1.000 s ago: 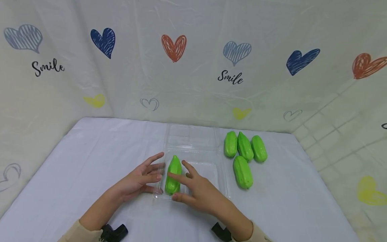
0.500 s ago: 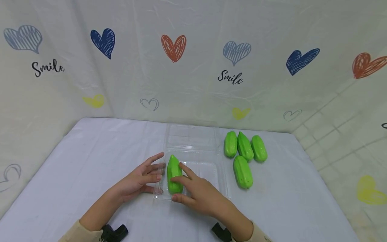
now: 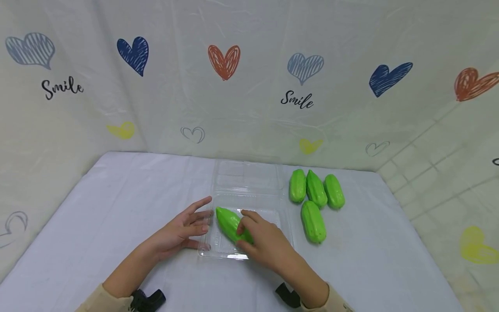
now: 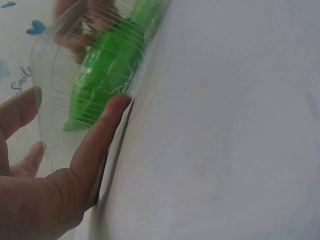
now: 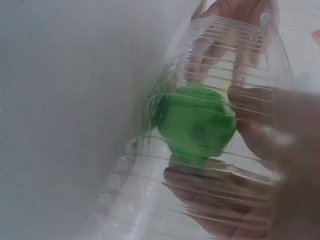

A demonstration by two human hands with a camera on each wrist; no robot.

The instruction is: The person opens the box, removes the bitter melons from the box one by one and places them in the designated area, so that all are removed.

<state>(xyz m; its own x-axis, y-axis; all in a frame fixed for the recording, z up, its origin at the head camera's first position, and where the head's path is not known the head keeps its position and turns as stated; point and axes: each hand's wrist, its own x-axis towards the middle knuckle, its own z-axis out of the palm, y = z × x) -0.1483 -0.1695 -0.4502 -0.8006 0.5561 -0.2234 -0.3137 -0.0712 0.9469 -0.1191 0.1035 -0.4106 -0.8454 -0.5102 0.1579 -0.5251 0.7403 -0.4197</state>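
A green, lightly ridged fruit with a pointed tip point(image 3: 228, 223) lies slantwise in a clear plastic clamshell box point(image 3: 222, 255), its tip toward the back left. My right hand point(image 3: 269, 242) pinches the fruit's near end between thumb and curled fingers, inside the box. In the right wrist view the blunt end of the same fruit point(image 5: 197, 122) shows through the ribbed wall. My left hand point(image 3: 185, 227) has its fingers spread and fairly straight against the box's left side. Through that wall, the left wrist view shows the fruit point(image 4: 105, 75) beyond the left thumb point(image 4: 97, 142).
The box's lid point(image 3: 247, 175) is folded back behind its base. To the right of the box lie several more green fruits point(image 3: 313, 222) on the white tablecloth point(image 3: 370, 247). A curtain printed with hearts point(image 3: 249, 104) hangs at the table's back edge.
The fruit has turned from nearly straight to slantwise, its near end swinging right. My right hand has shifted slightly right, its fingers now curled round that end. My left hand has stayed put.
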